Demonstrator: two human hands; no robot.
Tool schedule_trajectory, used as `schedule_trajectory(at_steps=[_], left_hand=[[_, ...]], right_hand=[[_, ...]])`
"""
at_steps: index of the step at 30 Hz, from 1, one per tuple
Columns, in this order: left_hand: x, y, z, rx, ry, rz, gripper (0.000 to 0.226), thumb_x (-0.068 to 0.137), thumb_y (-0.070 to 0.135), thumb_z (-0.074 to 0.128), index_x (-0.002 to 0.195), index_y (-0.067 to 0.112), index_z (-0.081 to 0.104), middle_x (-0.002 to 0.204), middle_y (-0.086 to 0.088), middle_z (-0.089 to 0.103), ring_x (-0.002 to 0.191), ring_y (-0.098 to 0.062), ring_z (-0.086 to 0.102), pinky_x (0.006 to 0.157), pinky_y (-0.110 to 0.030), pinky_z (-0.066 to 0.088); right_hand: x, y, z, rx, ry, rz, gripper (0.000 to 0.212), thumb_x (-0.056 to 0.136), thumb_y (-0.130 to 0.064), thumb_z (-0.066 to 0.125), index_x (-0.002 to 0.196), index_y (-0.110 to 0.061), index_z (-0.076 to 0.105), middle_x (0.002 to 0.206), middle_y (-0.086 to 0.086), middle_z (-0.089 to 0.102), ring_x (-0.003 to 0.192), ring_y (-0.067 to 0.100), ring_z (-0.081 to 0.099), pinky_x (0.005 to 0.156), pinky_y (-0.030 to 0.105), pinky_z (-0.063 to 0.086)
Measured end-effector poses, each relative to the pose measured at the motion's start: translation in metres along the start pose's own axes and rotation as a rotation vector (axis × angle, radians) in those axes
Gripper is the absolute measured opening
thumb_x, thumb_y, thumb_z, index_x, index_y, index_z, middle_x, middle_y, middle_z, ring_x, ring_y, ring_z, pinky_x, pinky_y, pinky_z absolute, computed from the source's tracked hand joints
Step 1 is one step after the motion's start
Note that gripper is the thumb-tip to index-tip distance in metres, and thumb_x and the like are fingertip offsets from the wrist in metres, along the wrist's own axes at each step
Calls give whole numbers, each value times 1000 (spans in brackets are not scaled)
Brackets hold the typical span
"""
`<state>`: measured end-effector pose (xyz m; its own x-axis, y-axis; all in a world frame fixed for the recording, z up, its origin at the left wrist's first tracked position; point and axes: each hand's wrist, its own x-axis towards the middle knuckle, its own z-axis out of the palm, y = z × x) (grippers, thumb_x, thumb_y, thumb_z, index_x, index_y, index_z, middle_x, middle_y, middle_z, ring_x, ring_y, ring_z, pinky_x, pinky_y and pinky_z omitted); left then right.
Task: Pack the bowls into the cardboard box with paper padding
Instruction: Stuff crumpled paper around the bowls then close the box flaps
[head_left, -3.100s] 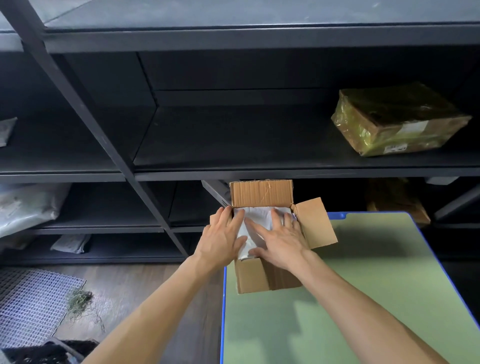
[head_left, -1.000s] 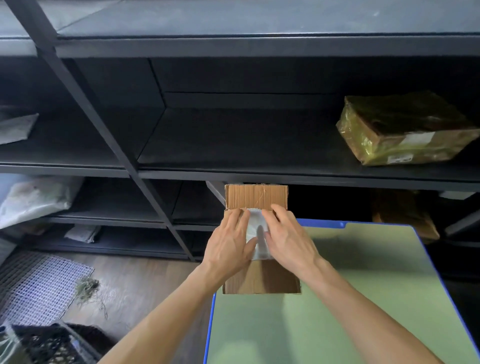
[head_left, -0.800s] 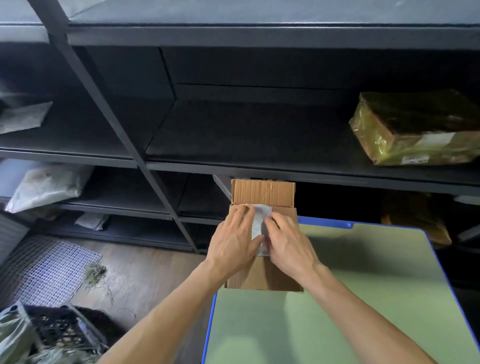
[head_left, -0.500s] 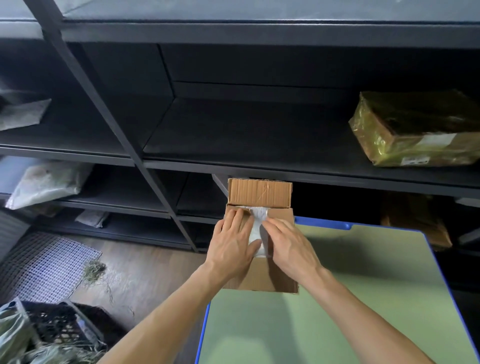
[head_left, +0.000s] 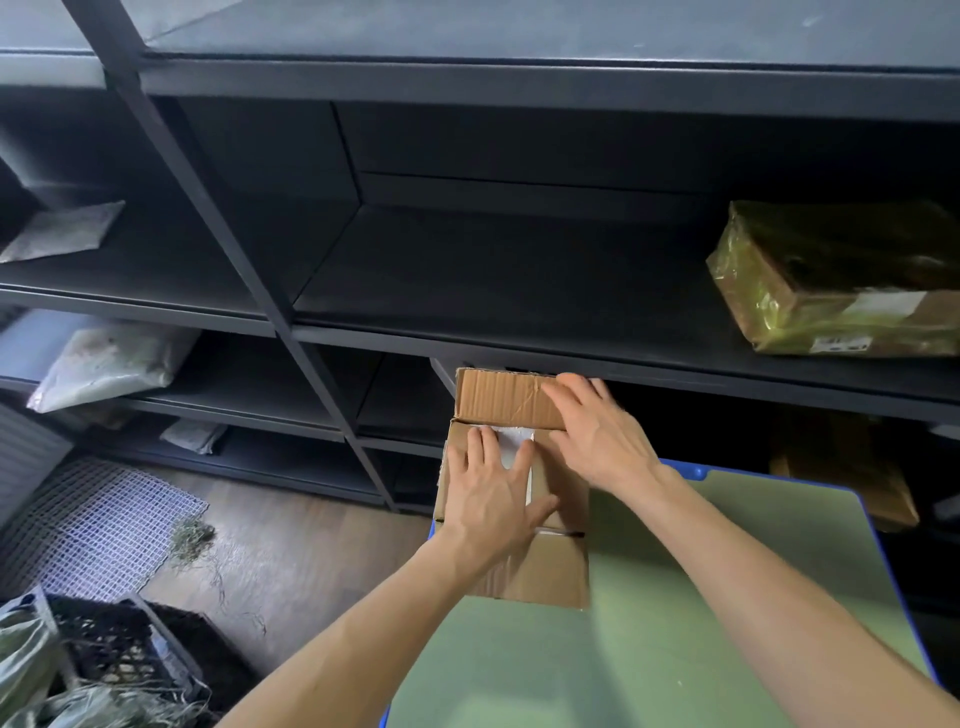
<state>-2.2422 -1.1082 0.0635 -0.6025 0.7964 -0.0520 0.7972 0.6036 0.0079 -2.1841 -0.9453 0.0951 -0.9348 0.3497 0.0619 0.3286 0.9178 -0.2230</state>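
A small cardboard box (head_left: 545, 577) stands at the far left corner of the green table (head_left: 649, 649). Its side flaps are folded in, and a strip of white paper padding (head_left: 511, 440) shows in the gap between them. My left hand (head_left: 491, 499) presses flat on the folded flaps with straight fingers. My right hand (head_left: 597, 431) reaches over the upright far flap (head_left: 498, 397), fingers spread on it. No bowls are visible; the box's inside is hidden.
Dark metal shelving (head_left: 467, 291) rises right behind the box. A parcel wrapped in yellowish film (head_left: 831, 291) lies on the shelf at right. Pale bags (head_left: 104, 364) sit on the left shelves. A black crate (head_left: 114, 660) and a white mesh mat (head_left: 88, 530) are on the floor at left.
The side flaps have been folded in over the padding. My right hand has left the middle of the box and moved up onto the far flap; my left hand stays pressing on top.
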Motion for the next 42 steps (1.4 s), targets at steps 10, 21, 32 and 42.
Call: schedule_trajectory(at_steps=[10, 21, 32, 42], left_hand=[[-13, -17, 2, -305, 207, -8, 83, 77, 68, 57, 141, 18, 36, 135, 3, 43, 125, -18, 42, 108, -35, 39], [-58, -35, 17, -326, 314, 166, 56, 83, 65, 61, 109, 15, 54, 117, 1, 45, 103, -21, 44, 91, -36, 45], [-70, -27, 6, -28, -97, 222, 111, 72, 74, 63, 153, 20, 8, 164, -16, -9, 151, -31, -17, 123, -52, 2], [-57, -50, -24, -138, 80, 303, 68, 87, 68, 29, 137, 27, 46, 131, 5, 52, 121, -18, 50, 112, -45, 29]], right_hand=[[4, -10, -3, -27, 96, 87, 48, 93, -23, 62, 137, -20, 45, 131, 2, 54, 121, 25, 47, 93, 39, 50], [-64, -21, 27, 111, 83, -14, 28, 91, -17, 63, 118, -18, 63, 117, -7, 57, 107, 19, 53, 84, 33, 50], [-79, -33, 24, -13, -76, -4, 61, 92, -54, 56, 140, -18, 48, 149, 3, 42, 139, 23, 36, 116, 37, 26], [-60, -47, -32, -27, -526, 58, 86, 81, -85, 35, 137, -21, 48, 151, 6, 34, 134, 31, 36, 111, 40, 28]])
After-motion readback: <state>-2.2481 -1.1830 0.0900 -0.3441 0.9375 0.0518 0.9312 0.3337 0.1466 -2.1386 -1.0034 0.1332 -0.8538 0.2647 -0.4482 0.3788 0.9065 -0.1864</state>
